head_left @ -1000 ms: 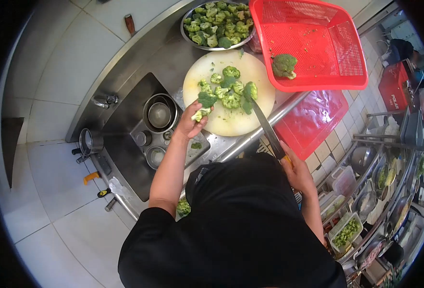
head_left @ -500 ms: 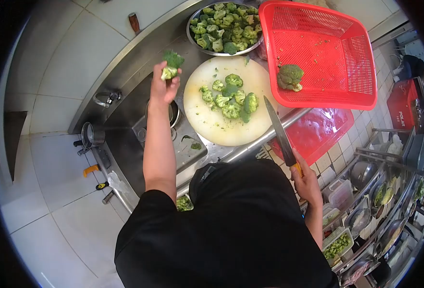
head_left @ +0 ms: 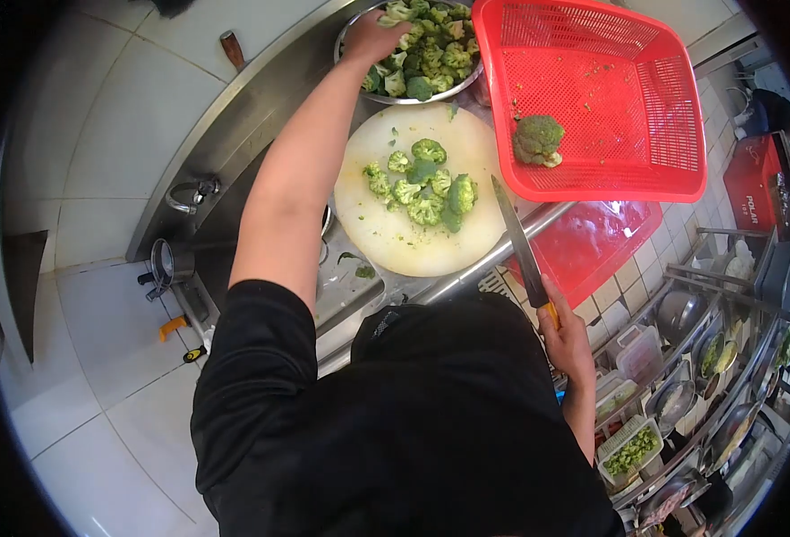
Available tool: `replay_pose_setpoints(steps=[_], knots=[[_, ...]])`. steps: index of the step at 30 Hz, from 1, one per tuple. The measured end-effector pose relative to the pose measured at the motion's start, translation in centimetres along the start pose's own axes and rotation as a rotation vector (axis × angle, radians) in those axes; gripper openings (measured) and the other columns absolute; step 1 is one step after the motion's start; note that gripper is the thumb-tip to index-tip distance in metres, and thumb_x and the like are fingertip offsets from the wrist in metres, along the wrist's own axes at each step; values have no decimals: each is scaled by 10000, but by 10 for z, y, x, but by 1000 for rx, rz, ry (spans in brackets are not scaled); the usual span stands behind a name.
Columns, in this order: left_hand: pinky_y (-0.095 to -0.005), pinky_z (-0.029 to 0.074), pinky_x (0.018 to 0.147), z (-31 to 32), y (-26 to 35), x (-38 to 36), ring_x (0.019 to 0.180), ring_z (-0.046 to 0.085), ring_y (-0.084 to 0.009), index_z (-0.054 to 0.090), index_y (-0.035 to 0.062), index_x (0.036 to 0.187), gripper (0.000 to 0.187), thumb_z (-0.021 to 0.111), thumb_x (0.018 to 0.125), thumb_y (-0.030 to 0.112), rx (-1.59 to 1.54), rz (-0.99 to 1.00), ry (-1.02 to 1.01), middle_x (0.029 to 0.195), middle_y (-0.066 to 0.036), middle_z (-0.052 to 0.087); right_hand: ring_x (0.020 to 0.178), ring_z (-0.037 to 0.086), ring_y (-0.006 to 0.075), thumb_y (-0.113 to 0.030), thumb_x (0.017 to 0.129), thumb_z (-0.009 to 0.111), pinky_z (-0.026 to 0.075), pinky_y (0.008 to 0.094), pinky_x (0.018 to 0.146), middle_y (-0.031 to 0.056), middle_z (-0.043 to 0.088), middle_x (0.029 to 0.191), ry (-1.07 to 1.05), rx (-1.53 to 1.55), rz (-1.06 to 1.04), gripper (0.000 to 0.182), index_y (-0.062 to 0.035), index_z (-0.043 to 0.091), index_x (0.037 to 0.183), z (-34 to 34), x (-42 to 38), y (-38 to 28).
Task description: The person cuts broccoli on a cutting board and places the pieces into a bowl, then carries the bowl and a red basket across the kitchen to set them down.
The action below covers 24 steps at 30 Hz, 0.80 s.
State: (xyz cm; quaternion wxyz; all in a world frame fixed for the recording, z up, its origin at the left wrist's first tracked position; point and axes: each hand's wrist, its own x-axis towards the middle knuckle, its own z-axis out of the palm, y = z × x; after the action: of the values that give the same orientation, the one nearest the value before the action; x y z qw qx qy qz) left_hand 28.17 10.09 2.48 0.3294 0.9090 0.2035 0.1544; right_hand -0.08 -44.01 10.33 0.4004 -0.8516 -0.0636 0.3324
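Note:
My left hand (head_left: 375, 38) reaches over the near-left rim of the metal bowl (head_left: 342, 55), its fingers closed around a pale-stemmed broccoli floret (head_left: 397, 13) at the top of the pile. Cut broccoli florets (head_left: 431, 76) fill that bowl. Low on the right, my right hand (head_left: 566, 338) grips the yellow handle of a long kitchen knife (head_left: 522, 249). Its blade points up and away, the tip by the right edge of the round white cutting board (head_left: 381, 242). Several cut florets (head_left: 425, 210) and small crumbs lie on the board.
A red plastic basket (head_left: 592, 192) at the right holds a broccoli head (head_left: 538, 140). Below it is a red tub (head_left: 605, 242). The steel sink (head_left: 345, 291) with its tap (head_left: 193, 192) lies left of the board. Shelves with pans and containers (head_left: 632, 450) stand at lower right.
My left hand has moved from above the sink, up and right to the bowl, carrying broccoli. My right hand and the knife have barely shifted.

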Motion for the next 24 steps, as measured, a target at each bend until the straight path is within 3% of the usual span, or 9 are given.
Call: replay_pose_setpoints(steps=[2,6,8,10,12,15,19,21,24], knots=[[-404,567,836,30,-25,21,934,715,-301,576,48,1412,907,761,780,672,309,227,39,1093,-177,721,1242,635,349,-129,1012,604,471,389,1036,218,649,1337,13,-17,-50,516,-143,498,1517,5,0,-1],[-433,544,948,-17,37,-28,1112,676,-363,556,69,1435,900,764,791,663,316,138,-144,1176,-198,700,1174,664,341,-113,995,616,492,386,994,209,677,1278,-23,-71,-198,526,-172,516,1508,10,5,-2],[-413,416,1149,-46,68,-66,1417,470,-325,365,131,1582,937,731,858,600,252,-133,-173,1544,-163,488,1126,670,354,-123,992,611,503,403,968,208,681,1239,-128,-102,-211,541,-186,499,1518,9,14,-7],[-419,417,1145,-54,36,-89,1399,486,-333,398,138,1562,771,693,913,431,207,-59,-115,1536,-172,495,1078,676,366,-134,989,606,514,420,942,208,686,1199,-236,-137,-222,557,-199,483,1529,12,26,-14],[-429,547,958,-51,-24,-100,1174,664,-352,552,90,1440,822,766,832,600,304,299,213,1260,-187,680,1001,666,397,-169,990,584,523,472,874,207,679,1116,-344,-270,-449,585,-217,434,1554,24,43,-28],[-407,554,907,-98,-4,-159,1157,671,-316,550,98,1442,752,771,868,531,1,-3,128,1347,-178,638,989,660,412,-202,997,561,520,504,844,226,672,1078,-339,-360,-522,587,-217,406,1562,57,63,-40],[-363,549,880,-143,-25,-198,1150,666,-266,549,118,1451,720,776,879,491,-63,-99,106,1404,-179,596,982,663,411,-184,991,569,521,506,835,240,671,1056,-269,-463,-534,578,-209,424,1550,93,66,-56],[-370,558,880,-161,-26,-222,1052,705,-278,587,78,1400,684,774,880,481,-114,-88,208,1351,-225,579,1030,645,400,-146,983,570,510,482,904,213,667,1081,-570,-496,-643,590,-169,414,1552,93,61,-70],[-361,552,875,-184,-25,-246,1036,709,-267,594,78,1393,653,779,887,447,-161,-147,243,1345,-222,591,1022,649,406,-152,986,573,512,491,898,219,668,1078,-554,-438,-661,571,-162,435,1540,94,50,-79]])
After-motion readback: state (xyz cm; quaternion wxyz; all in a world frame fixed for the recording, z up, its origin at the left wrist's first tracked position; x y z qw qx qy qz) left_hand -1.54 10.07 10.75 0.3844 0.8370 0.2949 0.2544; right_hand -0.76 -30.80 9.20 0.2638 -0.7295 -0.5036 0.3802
